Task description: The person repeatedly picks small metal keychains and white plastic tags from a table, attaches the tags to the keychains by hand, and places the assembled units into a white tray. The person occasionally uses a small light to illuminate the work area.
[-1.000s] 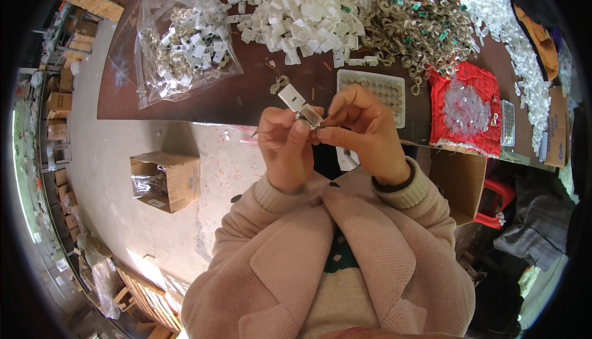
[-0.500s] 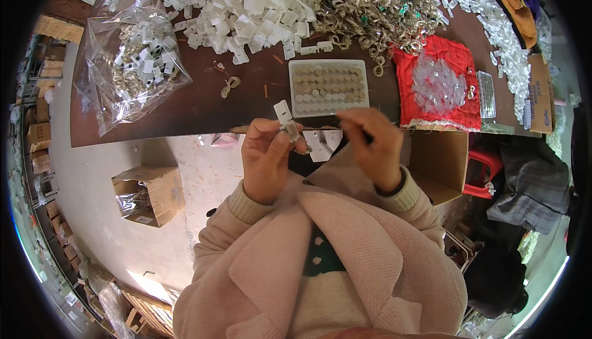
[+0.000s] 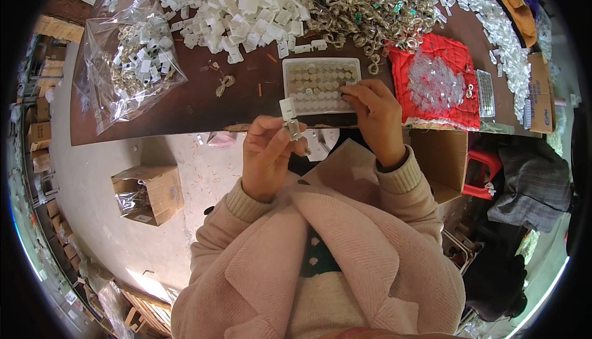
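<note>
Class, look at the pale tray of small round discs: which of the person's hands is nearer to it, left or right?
Right. The right hand has its fingertips over the tray's right side; the left hand is off its near-left corner, holding a small case.

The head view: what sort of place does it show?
Probably an assembly workshop: heaped white plastic parts, a pile of coiled wires and a tray of round pieces share one table.
</note>
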`<state>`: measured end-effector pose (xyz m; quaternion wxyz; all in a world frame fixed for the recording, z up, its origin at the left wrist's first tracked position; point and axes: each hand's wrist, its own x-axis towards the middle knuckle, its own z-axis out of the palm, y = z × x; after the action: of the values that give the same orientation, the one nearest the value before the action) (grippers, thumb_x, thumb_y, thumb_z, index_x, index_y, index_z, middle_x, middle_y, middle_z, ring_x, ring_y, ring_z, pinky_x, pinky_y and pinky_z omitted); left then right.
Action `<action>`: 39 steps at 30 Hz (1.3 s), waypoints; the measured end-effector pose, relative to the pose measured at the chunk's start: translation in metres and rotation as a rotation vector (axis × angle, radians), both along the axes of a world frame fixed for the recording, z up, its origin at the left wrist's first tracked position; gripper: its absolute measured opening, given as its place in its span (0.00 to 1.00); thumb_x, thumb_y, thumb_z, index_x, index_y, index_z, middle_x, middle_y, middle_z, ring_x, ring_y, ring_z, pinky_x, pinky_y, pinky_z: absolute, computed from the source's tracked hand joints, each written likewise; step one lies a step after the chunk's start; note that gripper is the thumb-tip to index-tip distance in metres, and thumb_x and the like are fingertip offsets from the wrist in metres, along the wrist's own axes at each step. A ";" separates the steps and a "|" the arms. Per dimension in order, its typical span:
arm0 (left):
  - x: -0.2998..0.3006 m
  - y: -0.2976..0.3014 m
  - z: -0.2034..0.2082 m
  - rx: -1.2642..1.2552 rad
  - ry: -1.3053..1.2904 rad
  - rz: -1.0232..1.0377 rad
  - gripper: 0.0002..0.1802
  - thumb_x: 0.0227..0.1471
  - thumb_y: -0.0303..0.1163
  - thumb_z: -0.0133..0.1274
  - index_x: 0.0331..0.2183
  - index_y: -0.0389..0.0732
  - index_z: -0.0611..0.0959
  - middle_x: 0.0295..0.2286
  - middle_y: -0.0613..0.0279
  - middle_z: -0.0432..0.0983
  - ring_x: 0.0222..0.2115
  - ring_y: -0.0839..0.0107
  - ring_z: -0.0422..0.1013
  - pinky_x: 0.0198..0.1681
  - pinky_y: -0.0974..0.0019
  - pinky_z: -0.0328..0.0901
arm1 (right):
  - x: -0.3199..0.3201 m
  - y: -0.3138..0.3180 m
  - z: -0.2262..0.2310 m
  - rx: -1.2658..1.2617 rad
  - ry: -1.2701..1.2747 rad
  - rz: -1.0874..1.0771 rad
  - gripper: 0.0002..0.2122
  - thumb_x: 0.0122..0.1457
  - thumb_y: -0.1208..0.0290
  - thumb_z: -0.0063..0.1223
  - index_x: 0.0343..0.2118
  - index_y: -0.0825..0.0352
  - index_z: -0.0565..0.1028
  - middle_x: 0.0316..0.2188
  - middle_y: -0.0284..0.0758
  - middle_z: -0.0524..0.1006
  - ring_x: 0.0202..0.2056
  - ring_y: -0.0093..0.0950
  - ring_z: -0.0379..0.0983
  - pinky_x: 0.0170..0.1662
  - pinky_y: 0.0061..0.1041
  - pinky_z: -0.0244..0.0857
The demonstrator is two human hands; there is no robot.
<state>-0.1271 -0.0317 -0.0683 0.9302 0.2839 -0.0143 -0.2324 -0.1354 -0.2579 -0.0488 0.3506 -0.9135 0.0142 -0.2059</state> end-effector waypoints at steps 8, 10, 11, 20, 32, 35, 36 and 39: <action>0.008 -0.012 0.004 -0.023 0.004 -0.026 0.09 0.62 0.22 0.48 0.44 0.42 0.75 0.42 0.48 0.79 0.35 0.64 0.76 0.41 0.60 0.71 | 0.004 0.008 0.019 -0.062 0.026 0.022 0.09 0.51 0.84 0.61 0.36 0.66 0.80 0.33 0.39 0.77 0.32 0.36 0.77 0.35 0.28 0.72; 0.008 -0.018 0.006 -0.029 -0.007 -0.015 0.09 0.62 0.21 0.48 0.44 0.41 0.76 0.41 0.49 0.79 0.35 0.64 0.76 0.42 0.60 0.71 | -0.002 0.017 0.029 0.030 -0.145 0.116 0.10 0.50 0.84 0.62 0.36 0.66 0.80 0.32 0.39 0.77 0.31 0.35 0.77 0.34 0.28 0.72; 0.007 -0.020 0.007 -0.021 -0.021 -0.012 0.09 0.62 0.21 0.48 0.44 0.41 0.76 0.41 0.50 0.79 0.35 0.64 0.76 0.42 0.60 0.71 | -0.007 0.023 0.034 0.077 -0.193 0.149 0.10 0.49 0.84 0.63 0.36 0.67 0.80 0.32 0.38 0.77 0.31 0.34 0.77 0.34 0.28 0.72; 0.004 -0.022 0.017 0.013 -0.107 -0.018 0.09 0.62 0.22 0.49 0.44 0.40 0.76 0.37 0.54 0.79 0.34 0.65 0.75 0.39 0.61 0.71 | -0.010 0.045 0.050 0.066 -0.276 0.232 0.13 0.48 0.85 0.63 0.38 0.67 0.81 0.32 0.37 0.79 0.31 0.32 0.77 0.32 0.26 0.72; 0.004 -0.019 0.009 -0.021 0.025 -0.060 0.07 0.62 0.23 0.51 0.43 0.40 0.77 0.37 0.55 0.79 0.31 0.67 0.74 0.35 0.64 0.70 | -0.009 0.046 0.044 -0.159 -0.352 0.327 0.15 0.47 0.84 0.59 0.40 0.66 0.80 0.33 0.34 0.82 0.33 0.32 0.79 0.39 0.31 0.71; 0.002 -0.024 0.005 0.024 0.037 0.008 0.07 0.61 0.23 0.52 0.42 0.40 0.77 0.37 0.54 0.79 0.30 0.67 0.74 0.34 0.64 0.70 | -0.013 0.053 0.038 -0.251 -0.373 0.269 0.16 0.49 0.82 0.58 0.44 0.67 0.79 0.35 0.35 0.82 0.35 0.33 0.79 0.42 0.33 0.71; 0.003 -0.025 0.004 0.031 0.051 0.015 0.07 0.61 0.23 0.52 0.42 0.40 0.77 0.37 0.54 0.79 0.30 0.67 0.74 0.35 0.63 0.70 | -0.016 0.051 0.037 -0.175 -0.312 0.291 0.18 0.49 0.84 0.58 0.46 0.68 0.78 0.35 0.37 0.81 0.37 0.35 0.79 0.42 0.31 0.72; 0.004 -0.024 0.003 0.013 0.076 0.007 0.06 0.60 0.23 0.53 0.41 0.40 0.78 0.38 0.52 0.80 0.29 0.68 0.74 0.35 0.62 0.70 | -0.020 0.034 0.031 -0.010 -0.202 0.204 0.17 0.50 0.86 0.59 0.45 0.70 0.79 0.36 0.40 0.80 0.36 0.37 0.78 0.40 0.30 0.72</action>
<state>-0.1229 -0.0554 -0.0650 0.9289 0.2810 0.0237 -0.2400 -0.1549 -0.2238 -0.0179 0.3648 -0.8865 -0.1152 -0.2603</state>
